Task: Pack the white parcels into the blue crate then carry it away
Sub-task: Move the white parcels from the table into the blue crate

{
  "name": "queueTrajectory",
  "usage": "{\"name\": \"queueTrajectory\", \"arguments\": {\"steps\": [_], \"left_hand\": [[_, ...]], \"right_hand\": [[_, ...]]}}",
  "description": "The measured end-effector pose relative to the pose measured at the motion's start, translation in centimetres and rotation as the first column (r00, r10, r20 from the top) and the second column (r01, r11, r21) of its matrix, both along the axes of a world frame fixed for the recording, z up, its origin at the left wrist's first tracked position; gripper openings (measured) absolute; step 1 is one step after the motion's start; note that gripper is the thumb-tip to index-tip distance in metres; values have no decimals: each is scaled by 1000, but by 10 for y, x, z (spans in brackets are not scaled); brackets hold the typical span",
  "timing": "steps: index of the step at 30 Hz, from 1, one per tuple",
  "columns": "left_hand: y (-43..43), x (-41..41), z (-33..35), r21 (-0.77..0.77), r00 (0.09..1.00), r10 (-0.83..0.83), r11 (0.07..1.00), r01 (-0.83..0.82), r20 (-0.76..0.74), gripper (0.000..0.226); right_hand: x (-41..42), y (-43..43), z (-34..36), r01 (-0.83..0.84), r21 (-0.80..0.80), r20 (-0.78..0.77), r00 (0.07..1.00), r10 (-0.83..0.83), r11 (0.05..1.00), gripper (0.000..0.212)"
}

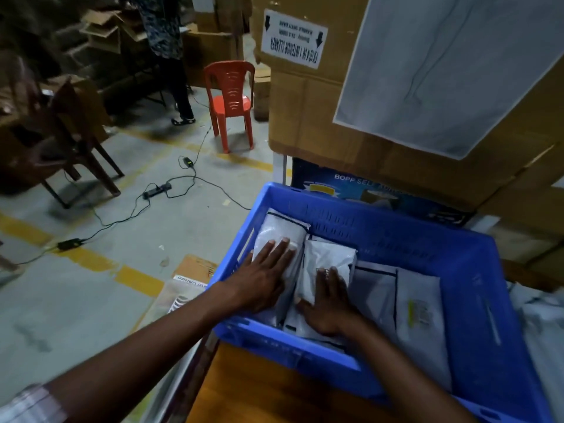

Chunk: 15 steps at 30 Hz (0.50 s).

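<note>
Left hand [268, 277], right hand [328, 303] flat on glossy white parcels [328, 257], slotted blue crate [470, 300]

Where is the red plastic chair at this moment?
In the head view, the red chair stands on the floor at upper centre, left of the big cardboard box, beyond the blue crate.

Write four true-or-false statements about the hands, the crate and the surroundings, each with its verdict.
1. The left hand lies flat on a white parcel inside the blue crate. True.
2. The right hand holds a parcel in the air above the crate. False: it presses flat on a second parcel lying in the crate.
3. The crate stands on the floor. False: it rests on a wooden table.
4. The red chair stands upright on the floor. True.
</note>
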<state>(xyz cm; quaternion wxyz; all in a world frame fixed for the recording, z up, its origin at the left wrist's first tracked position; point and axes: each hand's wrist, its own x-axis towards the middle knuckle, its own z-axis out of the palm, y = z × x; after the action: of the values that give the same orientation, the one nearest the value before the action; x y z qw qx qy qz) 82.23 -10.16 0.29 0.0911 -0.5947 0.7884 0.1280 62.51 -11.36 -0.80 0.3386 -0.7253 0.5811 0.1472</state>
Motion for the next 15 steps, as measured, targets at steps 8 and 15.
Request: {"name": "queueTrajectory", "arguments": {"steps": [8,15], "left_hand": [[-7,12,-8,43,995,-59,998,55,81,84],[-1,7,2,-145,998,-52,988,58,47,76]], "right_hand": [[19,3,14,26,73,7,1000,-27,997,101],[-2,16,40,73,-107,128,990,-59,992,85]]}}
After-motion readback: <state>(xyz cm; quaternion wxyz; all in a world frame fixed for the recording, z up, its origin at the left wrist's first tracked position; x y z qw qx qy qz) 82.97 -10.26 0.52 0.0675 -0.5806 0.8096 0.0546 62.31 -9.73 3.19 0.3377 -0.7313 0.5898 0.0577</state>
